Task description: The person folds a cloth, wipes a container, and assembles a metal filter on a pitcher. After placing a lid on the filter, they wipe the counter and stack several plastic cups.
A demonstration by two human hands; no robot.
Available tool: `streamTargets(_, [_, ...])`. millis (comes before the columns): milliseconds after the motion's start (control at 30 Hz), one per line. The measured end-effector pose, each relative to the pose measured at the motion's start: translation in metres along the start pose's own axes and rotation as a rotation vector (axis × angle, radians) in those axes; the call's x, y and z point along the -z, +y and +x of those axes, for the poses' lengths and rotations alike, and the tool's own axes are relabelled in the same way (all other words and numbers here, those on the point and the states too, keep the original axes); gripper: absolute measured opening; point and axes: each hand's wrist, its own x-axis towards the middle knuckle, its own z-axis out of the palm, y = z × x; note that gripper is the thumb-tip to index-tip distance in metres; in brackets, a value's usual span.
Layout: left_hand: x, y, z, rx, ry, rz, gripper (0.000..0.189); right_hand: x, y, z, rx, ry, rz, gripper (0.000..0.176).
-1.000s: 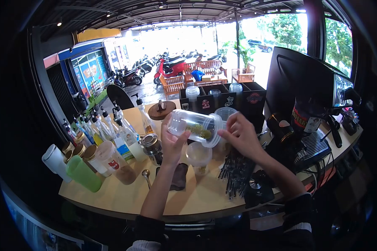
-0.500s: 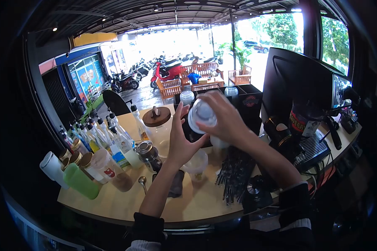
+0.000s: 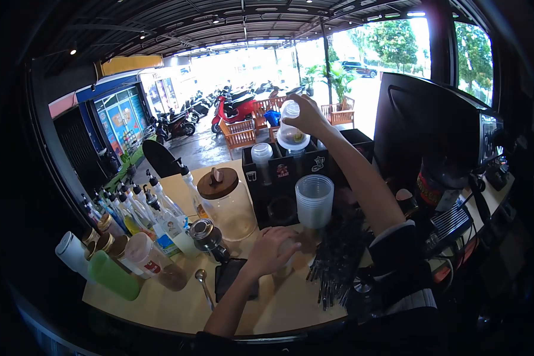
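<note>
My right hand [image 3: 308,115] is raised over the black organizer [image 3: 288,181], its fingers closed around a stack of clear plastic lids [image 3: 292,136]. The stack stands upright just above a compartment there. Lower down, my left hand [image 3: 272,252] lies over the top of a clear plastic cup [image 3: 283,271] on the counter, its fingers bent around the rim and partly blurred. Most of that cup is hidden under the hand. A nested stack of clear cups [image 3: 314,202] stands just right of it, in front of the organizer.
Left of my hands are a wood-lidded glass jar [image 3: 226,207], a metal jigger [image 3: 207,237], a spoon [image 3: 203,285] and a dark cloth [image 3: 228,279]. Pump bottles [image 3: 160,213] and a green container [image 3: 114,273] crowd the left side. Wrapped black straws [image 3: 332,267] and an espresso machine [image 3: 439,124] are at right.
My right hand has carried the lid stack up and away, over the organizer. My left hand has left the lids and come down onto the cup. The nested cups now show fully.
</note>
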Motion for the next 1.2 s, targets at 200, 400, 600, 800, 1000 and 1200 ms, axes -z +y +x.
streamTargets(200, [0.001, 0.001, 0.001, 0.050, -0.032, -0.018, 0.035, -0.019, 0.022, 0.002, -0.064, -0.167, 0.005, 0.060])
streamTargets(400, [0.002, 0.004, 0.002, 0.049, 0.000, -0.006, 0.030, -0.041, 0.037, -0.011, -0.136, -0.328, -0.004, 0.059])
streamTargets(600, [0.003, 0.004, 0.002, 0.048, -0.003, -0.015, 0.030, -0.052, 0.035, -0.026, -0.162, -0.405, -0.021, 0.056])
streamTargets(800, [0.003, 0.005, 0.001, 0.057, -0.001, -0.014, 0.029, -0.056, 0.038, -0.037, -0.160, -0.442, -0.064, 0.057])
streamTargets(1000, [0.001, 0.003, 0.001, 0.046, 0.004, -0.021, 0.029, -0.058, 0.037, -0.047, -0.197, -0.478, -0.074, 0.062])
streamTargets(1200, [0.003, 0.003, 0.001, 0.030, -0.005, -0.048, 0.026, -0.059, 0.033, -0.053, -0.222, -0.454, -0.071, 0.059])
